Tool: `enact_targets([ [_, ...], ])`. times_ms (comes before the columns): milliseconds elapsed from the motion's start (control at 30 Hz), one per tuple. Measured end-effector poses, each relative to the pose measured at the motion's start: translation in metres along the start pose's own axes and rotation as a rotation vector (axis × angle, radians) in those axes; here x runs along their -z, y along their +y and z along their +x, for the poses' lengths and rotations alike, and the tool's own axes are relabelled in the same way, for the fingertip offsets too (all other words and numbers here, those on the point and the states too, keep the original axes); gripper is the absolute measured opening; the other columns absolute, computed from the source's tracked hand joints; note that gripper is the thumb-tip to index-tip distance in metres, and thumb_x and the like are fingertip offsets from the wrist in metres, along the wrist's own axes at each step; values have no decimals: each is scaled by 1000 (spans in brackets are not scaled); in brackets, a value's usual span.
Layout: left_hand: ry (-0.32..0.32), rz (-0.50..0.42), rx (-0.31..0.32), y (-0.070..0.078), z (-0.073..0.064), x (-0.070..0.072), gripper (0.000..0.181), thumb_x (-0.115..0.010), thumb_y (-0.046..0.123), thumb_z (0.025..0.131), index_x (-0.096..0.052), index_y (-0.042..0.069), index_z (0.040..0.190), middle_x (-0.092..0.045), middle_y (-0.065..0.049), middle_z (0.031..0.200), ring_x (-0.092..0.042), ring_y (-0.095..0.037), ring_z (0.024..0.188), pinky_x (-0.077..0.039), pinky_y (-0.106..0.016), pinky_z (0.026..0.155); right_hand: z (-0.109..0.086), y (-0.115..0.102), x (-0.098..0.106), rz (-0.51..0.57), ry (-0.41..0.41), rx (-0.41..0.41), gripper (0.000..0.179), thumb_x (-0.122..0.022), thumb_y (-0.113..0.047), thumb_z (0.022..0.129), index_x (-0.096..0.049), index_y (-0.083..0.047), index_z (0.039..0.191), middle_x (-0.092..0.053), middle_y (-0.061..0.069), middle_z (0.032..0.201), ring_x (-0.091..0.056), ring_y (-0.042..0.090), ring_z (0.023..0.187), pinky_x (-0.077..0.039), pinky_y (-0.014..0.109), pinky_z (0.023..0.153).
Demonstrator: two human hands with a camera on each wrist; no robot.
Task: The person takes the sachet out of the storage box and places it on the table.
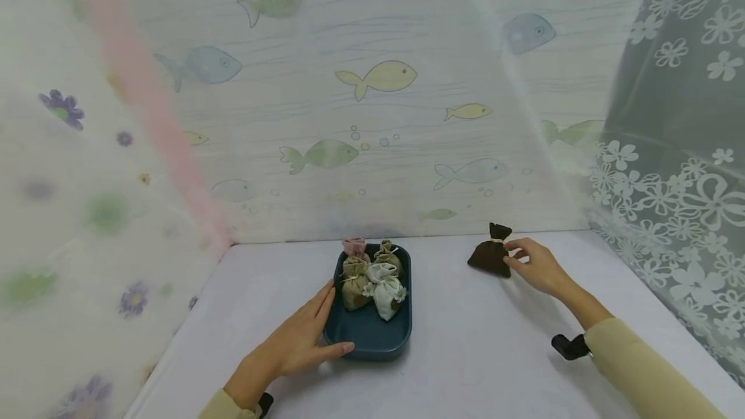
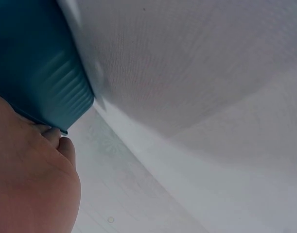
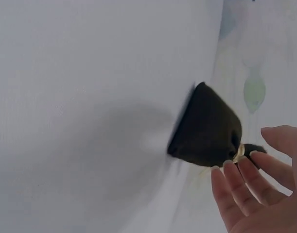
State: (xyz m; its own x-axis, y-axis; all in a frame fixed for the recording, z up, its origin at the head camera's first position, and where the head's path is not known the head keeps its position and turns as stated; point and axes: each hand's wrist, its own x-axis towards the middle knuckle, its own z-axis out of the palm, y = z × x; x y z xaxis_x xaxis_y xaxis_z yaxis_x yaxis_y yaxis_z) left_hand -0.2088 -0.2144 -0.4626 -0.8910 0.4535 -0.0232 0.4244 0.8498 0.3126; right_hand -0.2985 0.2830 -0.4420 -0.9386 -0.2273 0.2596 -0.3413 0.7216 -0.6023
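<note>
A sheer white curtain printed with pastel fish (image 1: 375, 76) hangs beyond the tray and meets the far edge of the white cloth-covered counter (image 1: 465, 354); the dark blue rectangular tray with rounded corners (image 1: 372, 339) has its far end near that edge, so there is little room behind it; its near half shows bare floor; to its right lies open counter on which to move.

Of the hands, the left hand (image 1: 297, 338) lies along the tray's left wall with fingers straight, thumb reaching over the near corner, apparently steadying it; the right hand (image 1: 538, 267), well right of the tray, has its fingertips at the tied neck of a dark brown fabric pouch (image 1: 491, 257), thumb apart from them; the step in hand seems to be taking hold of this pouch, and the next move would call for thumb and fingers to close on the neck; in the tray's far half sit a white pouch (image 1: 387, 295), a tan pouch (image 1: 354, 288), an olive pouch (image 1: 388, 255) and a pink pouch (image 1: 354, 247).
</note>
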Motion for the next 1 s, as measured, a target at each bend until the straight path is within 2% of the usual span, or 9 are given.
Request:
enact_targets([
  [267,-1,0,0,1,0,1,111,-51,79,91,-8,9,166,2,-2,173,-11,-23,157,-26,-52,122,-4,-23,-4,35,4,82,33,-65,-10,101,-61,10,126,-64,25,123,-64,35,104,-54,49,87],
  [467,-1,3,-4,1,-1,2,111,-51,79,91,-9,8,165,1,-3,173,-12,-24,157,-26,-52,122,-3,-39,-13,68,-12,136,33,-67,-9,99,-62,9,126,-64,24,123,-63,37,108,-53,54,93],
  [700,-3,1,-3,1,-2,1,111,-51,78,91,-9,8,165,1,-3,173,-13,-24,157,-27,-52,122,-4,-59,-25,110,-48,178,32,-70,-10,98,-64,4,126,-65,17,121,-63,35,109,-53,51,94],
  [1000,-3,-8,-1,0,0,0,110,-51,78,91,-7,10,166,3,-2,173,-11,-24,157,-26,-53,122,-1,-78,-41,131,-88,203,36,-73,-16,97,-64,0,128,-66,13,125,-61,34,115,-49,57,100],
])
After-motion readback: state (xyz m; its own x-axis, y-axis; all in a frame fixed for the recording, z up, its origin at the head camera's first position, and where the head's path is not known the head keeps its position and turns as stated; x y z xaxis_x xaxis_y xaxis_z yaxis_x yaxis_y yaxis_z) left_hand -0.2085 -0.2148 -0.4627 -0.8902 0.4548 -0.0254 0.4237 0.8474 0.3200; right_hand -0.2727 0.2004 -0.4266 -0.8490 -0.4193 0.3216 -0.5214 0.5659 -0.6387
